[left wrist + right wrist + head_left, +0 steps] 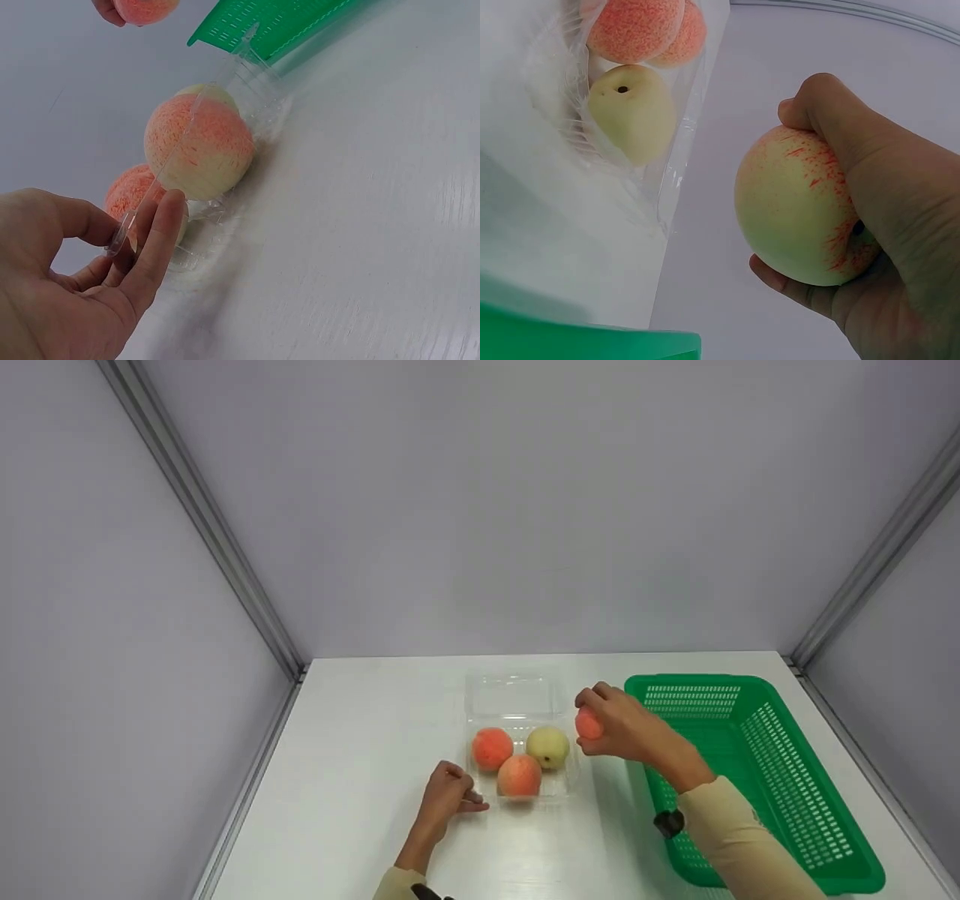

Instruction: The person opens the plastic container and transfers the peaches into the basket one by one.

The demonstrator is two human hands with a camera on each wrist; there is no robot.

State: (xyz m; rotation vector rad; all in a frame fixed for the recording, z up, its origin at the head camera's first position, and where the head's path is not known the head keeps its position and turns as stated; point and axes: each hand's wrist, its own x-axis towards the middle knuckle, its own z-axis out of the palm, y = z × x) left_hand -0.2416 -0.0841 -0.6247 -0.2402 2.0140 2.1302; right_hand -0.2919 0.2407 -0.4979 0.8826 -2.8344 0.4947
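Observation:
My right hand [634, 729] grips a pink-and-pale-green peach [791, 206], thumb and fingers wrapped around its sides. It is held above the table, between the clear container and the green basket. A clear plastic clamshell container [259, 94] sits mid-table with its lid [511, 695] folded back on the far side. Inside lie an orange-pink peach [493, 748] at left, a paler pink peach [519, 777] in front and a yellow-green peach [547, 747] at right. At the container's near left corner, my left hand [447, 792] pinches the thin plastic rim between thumb and fingers.
A large green slotted basket [814, 787] stands on the right side of the white table [352, 750], partly beneath my right forearm. Pale panels [480, 510] with grey metal corner posts enclose the table at the back and both sides.

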